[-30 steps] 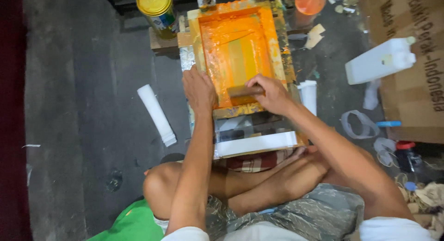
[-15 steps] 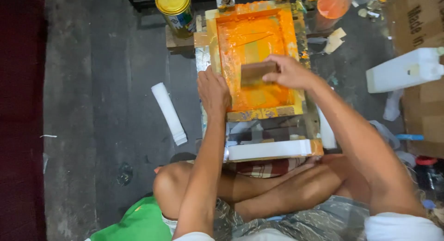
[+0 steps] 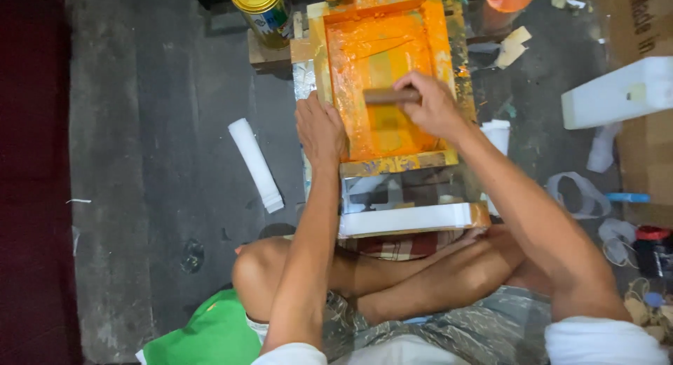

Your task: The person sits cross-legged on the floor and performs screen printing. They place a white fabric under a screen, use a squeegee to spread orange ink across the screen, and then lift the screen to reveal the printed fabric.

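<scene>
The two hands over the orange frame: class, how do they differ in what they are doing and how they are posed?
The right hand is curled, gripping a brown wooden bar inside the orange frame; the left hand holds nothing. The left hand lies flat, pressed on the frame's left edge; the right hand sits over the paint-coated middle. The left hand is nearer the person's body. Both are bare and reach forward from a cross-legged seat.
</scene>
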